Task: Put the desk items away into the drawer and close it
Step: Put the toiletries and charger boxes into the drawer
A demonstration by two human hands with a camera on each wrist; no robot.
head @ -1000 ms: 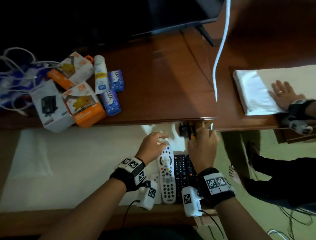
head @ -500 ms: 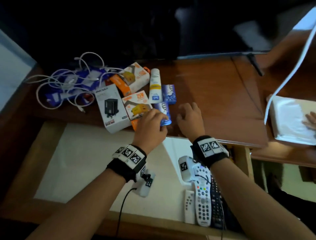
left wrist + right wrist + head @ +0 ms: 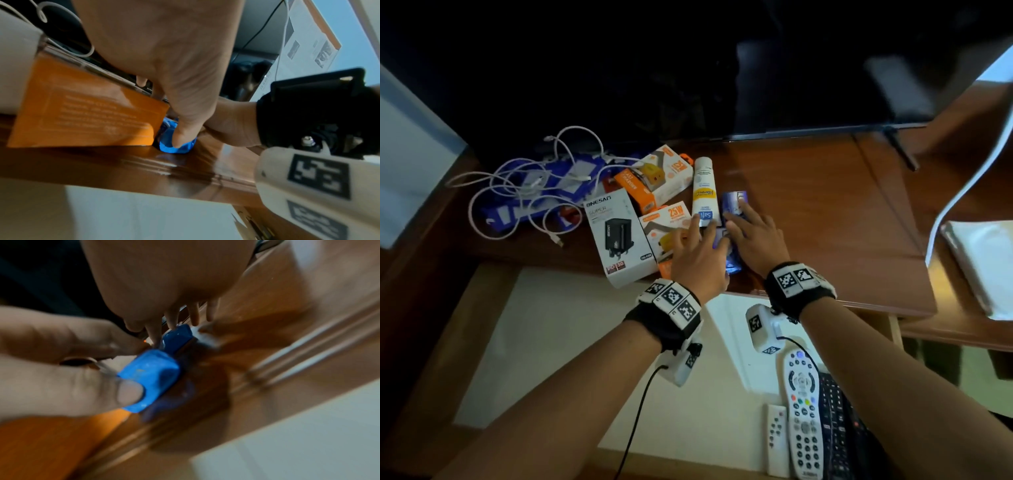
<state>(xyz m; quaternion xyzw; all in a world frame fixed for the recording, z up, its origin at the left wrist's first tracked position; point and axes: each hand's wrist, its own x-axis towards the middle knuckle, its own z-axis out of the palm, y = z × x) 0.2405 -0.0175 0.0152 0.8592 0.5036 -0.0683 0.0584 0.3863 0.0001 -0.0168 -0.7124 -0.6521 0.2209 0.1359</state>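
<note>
Two blue soap packs lie near the desk's front edge. My left hand [image 3: 705, 240] pinches the near pack [image 3: 152, 376], thumb on its front end [image 3: 176, 142], fingers across its top. My right hand [image 3: 739, 222] lies flat beside it with straight fingers resting on the far blue pack [image 3: 734, 202], also visible in the right wrist view [image 3: 179, 335]. A white tube [image 3: 703, 192], two orange-and-white charger boxes [image 3: 657, 178] [image 3: 667, 226] and a white charger box [image 3: 619, 236] sit just left. The open drawer [image 3: 551, 342] below holds a white remote [image 3: 803, 411], a small white remote [image 3: 775, 435] and a black remote [image 3: 835, 428].
Tangled white cables [image 3: 534, 181] and blue packets lie at the desk's back left. A dark TV [image 3: 756, 68] stands behind the items. A folded white cloth [image 3: 983, 260] lies on the surface to the right. The orange box [image 3: 82, 113] touches the near soap pack's left side.
Both hands rose from the drawer's remotes to the desk top. The left hand took hold of the near blue pack, and the right hand slid forward onto the far one.
</note>
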